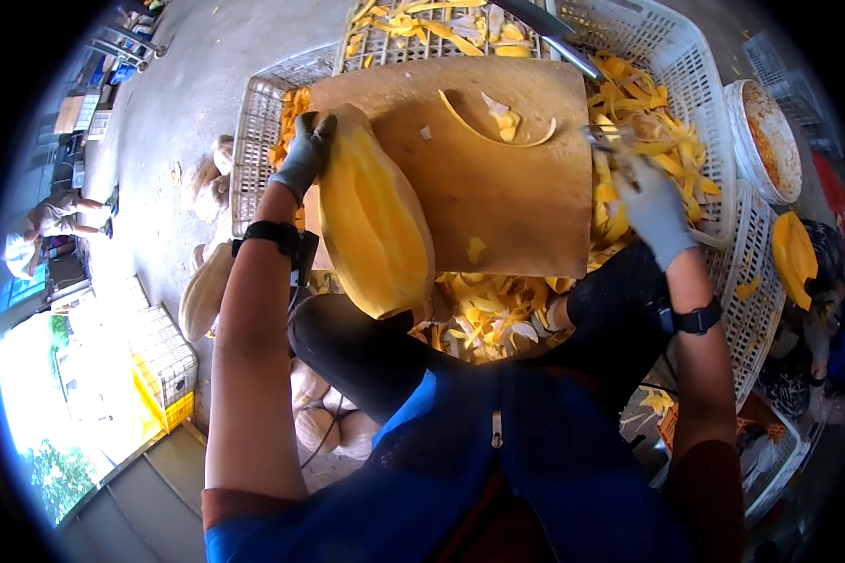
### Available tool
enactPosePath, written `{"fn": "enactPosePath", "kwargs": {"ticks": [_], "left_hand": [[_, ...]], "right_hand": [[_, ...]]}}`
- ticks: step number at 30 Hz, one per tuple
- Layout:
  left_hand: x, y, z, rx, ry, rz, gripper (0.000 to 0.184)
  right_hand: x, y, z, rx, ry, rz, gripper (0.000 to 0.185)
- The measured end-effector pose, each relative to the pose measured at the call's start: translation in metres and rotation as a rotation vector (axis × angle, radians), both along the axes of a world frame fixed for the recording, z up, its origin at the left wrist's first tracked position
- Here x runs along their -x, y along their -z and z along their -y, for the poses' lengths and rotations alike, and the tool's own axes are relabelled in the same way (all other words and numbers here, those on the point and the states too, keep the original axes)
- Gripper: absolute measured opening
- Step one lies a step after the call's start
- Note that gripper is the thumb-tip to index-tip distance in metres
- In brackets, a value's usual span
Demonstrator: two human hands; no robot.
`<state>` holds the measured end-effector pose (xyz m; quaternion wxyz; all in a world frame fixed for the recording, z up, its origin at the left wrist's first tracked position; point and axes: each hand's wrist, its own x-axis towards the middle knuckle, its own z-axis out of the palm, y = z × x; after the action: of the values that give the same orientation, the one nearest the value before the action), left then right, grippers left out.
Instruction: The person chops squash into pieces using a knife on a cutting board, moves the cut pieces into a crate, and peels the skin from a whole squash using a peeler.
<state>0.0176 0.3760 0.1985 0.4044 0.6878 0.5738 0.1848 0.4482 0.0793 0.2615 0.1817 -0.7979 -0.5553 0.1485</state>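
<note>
My left hand (304, 155), in a grey glove, grips the upper end of a large peeled yellow squash (376, 211), which stands tilted against the left part of a wooden board (516, 206). To the right of the board, my right hand (650, 197), also gloved, is closed around a peeler (603, 139) above a heap of yellow peelings. The peeler is partly blurred. On the board lie a long curved strip of peel (479, 131) and a few small scraps.
A knife (563, 42) lies beyond the board. White crates (690, 56) of peelings surround it, with a white bucket (772, 141) at right. Unpeeled squashes (207, 291) lie at left. Another person (61, 214) is at far left; a co-worker's hand (820, 328) shows at right.
</note>
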Motion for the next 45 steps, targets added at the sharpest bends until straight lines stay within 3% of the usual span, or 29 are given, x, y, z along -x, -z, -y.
{"fn": "enactPosePath", "kwargs": {"ticks": [2,4,6,8,11,14,15,17,19,21,24,26,28,30,33,36,39,42,45], "left_hand": [[-0.016,-0.029,-0.002,0.278,-0.031,0.034,0.051],[-0.018,-0.012,0.0,-0.02,-0.037,-0.163,0.045],[-0.026,-0.012,0.015,-0.26,-0.071,-0.253,0.038],[-0.015,-0.005,0.011,-0.263,-0.009,-0.182,0.036],[-0.011,-0.009,0.012,-0.274,0.0,-0.17,0.033],[-0.019,-0.017,0.02,-0.273,-0.031,-0.188,0.034],[-0.023,-0.022,0.022,-0.276,-0.034,-0.213,0.035],[-0.025,-0.023,0.027,-0.256,-0.052,-0.224,0.035],[-0.022,-0.016,0.018,-0.282,-0.021,-0.209,0.037],[-0.023,-0.019,0.017,-0.281,-0.044,-0.188,0.039],[-0.024,-0.017,0.022,-0.223,-0.103,-0.157,0.044],[-0.021,-0.017,0.021,-0.186,-0.135,-0.16,0.047],[-0.02,-0.01,0.014,-0.165,-0.143,-0.176,0.051],[-0.027,-0.02,0.018,-0.192,-0.136,-0.179,0.051],[-0.024,-0.017,0.018,-0.191,-0.133,-0.172,0.051],[-0.034,-0.033,0.028,-0.187,-0.149,-0.232,0.056],[-0.032,-0.034,0.026,-0.167,-0.169,-0.243,0.058],[-0.028,-0.022,0.02,-0.16,-0.165,-0.204,0.059],[-0.029,-0.024,0.023,-0.134,-0.171,-0.171,0.061]], "right_hand": [[0.061,-0.021,-0.019,0.171,-0.062,-0.464,0.037],[0.106,-0.014,-0.041,0.141,-0.26,-0.513,0.039],[0.142,0.028,-0.075,-0.171,-0.366,-0.631,0.037],[0.169,0.023,-0.114,-0.133,-0.347,-0.755,0.037],[0.198,0.035,-0.163,-0.09,-0.453,-0.636,0.034],[0.204,0.012,-0.135,-0.01,-0.473,-0.588,0.031],[0.195,-0.007,-0.11,0.056,-0.515,-0.601,0.035],[0.191,-0.002,-0.044,-0.112,-0.554,-0.443,0.044],[0.187,-0.006,0.032,-0.163,-0.607,-0.484,0.052],[0.179,-0.005,0.08,0.061,-0.834,-0.521,0.053],[0.173,0.01,0.052,-0.144,-0.482,-0.754,0.044],[0.165,-0.008,-0.016,-0.009,-0.389,-0.621,0.036],[0.181,0.013,-0.082,-0.243,-0.362,-0.704,0.031],[0.19,0.007,-0.135,-0.097,-0.497,-0.611,0.032],[0.204,-0.005,-0.121,-0.05,-0.553,-0.536,0.035],[0.206,-0.014,-0.01,-0.36,-0.59,-0.374,0.042],[0.193,-0.014,0.061,-0.343,-0.624,-0.419,0.04],[0.172,-0.006,0.077,-0.167,-0.674,-0.339,0.041],[0.192,-0.044,0.045,-0.322,-0.675,-0.248,0.041]]}}
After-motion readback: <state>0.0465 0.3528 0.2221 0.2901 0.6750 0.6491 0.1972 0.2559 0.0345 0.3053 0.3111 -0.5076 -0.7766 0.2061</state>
